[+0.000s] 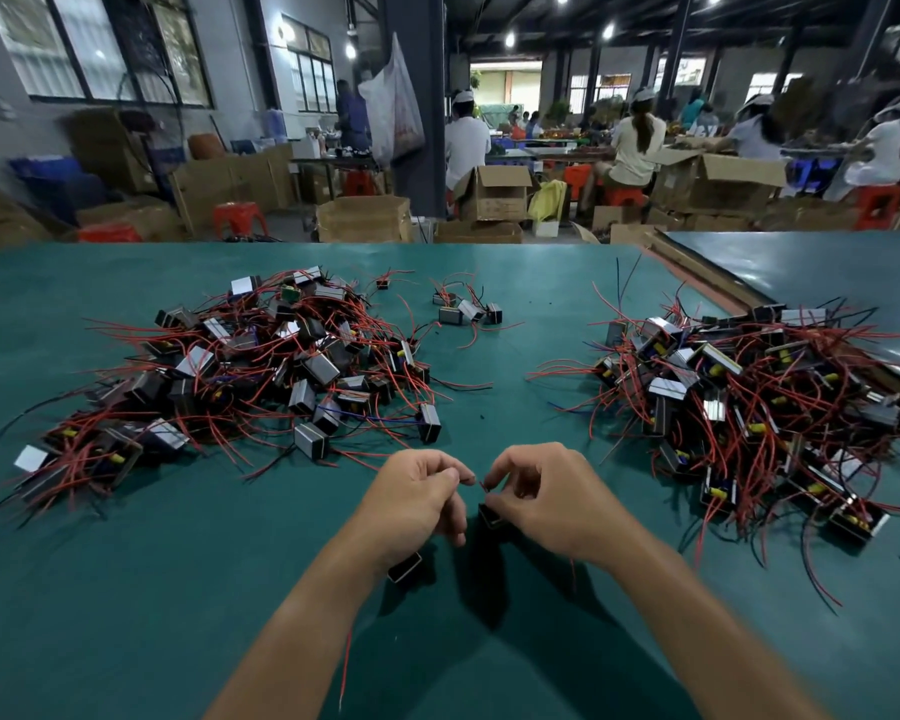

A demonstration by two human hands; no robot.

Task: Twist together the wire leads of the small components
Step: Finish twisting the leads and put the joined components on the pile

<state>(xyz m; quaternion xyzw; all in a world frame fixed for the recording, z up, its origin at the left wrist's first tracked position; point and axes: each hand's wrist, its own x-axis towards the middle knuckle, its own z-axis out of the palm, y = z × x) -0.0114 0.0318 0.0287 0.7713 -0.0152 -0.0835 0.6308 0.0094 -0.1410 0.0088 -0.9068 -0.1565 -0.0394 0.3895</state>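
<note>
On my feed, one component pile (240, 371) lies well left of the red wire leads (481, 483). My left hand (417, 496) pinches one lead and my right hand (546, 496) pinches the other, tips close together over the green table (126, 589). The second pile (739, 402) sits well right of them.

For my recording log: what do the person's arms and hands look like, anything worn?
The left hand and right hand are bare: no gloves, rings or watch visible. Both forearms are uncovered to the frame's bottom edge; no sleeve shows.
</note>
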